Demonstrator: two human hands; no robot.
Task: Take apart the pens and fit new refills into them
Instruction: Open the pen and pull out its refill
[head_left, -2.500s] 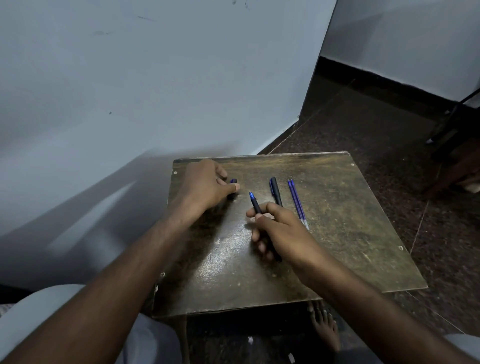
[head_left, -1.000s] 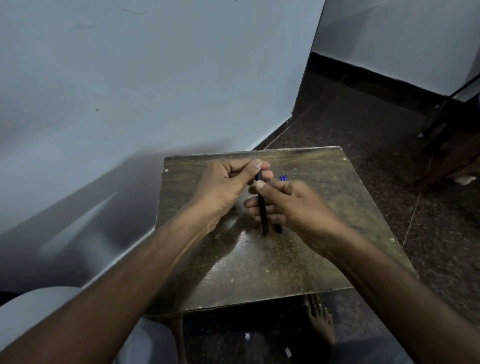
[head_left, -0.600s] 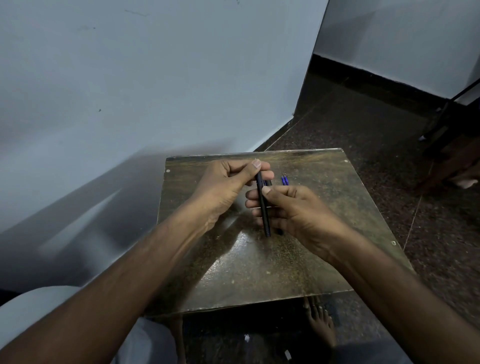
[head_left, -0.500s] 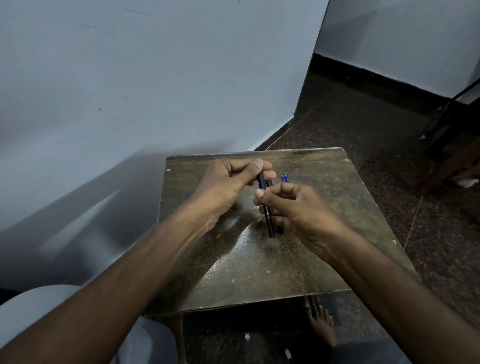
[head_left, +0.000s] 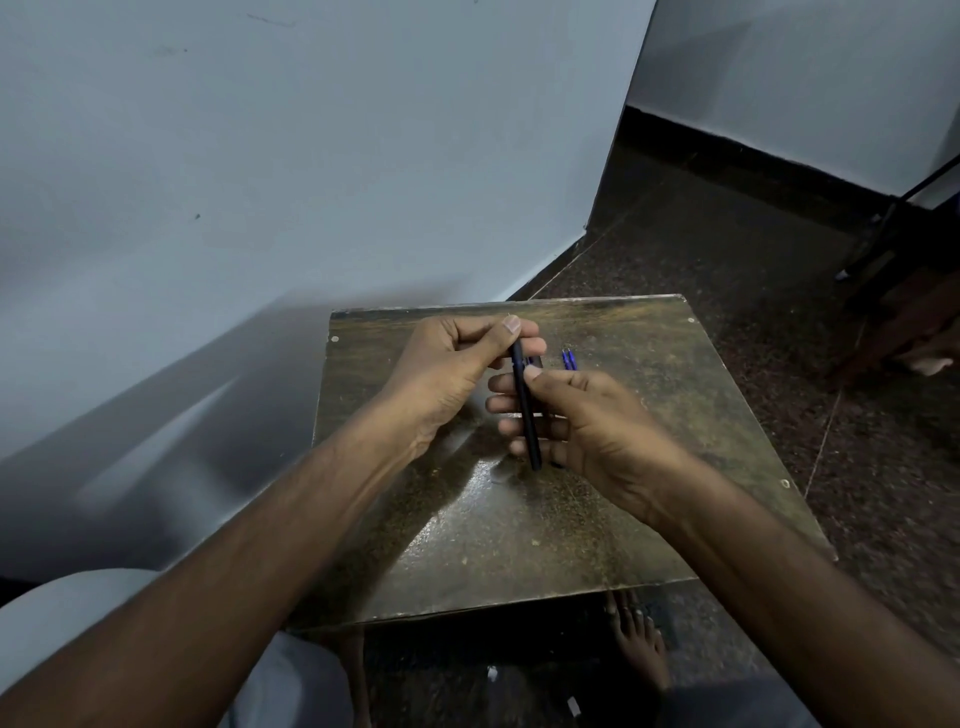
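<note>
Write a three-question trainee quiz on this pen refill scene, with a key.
1. True or false: both hands hold the black pen.
2. Which hand pinches the pen's far end? A) left hand B) right hand
3. What lies on the table just beyond the right hand?

Key:
1. True.
2. A.
3. The blue refills; only their far ends show.

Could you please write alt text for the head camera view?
Both hands hold one dark pen above a worn wooden board: the left hand pinches its far end, the right hand grips its barrel. Blue refills lie just beyond.
</note>
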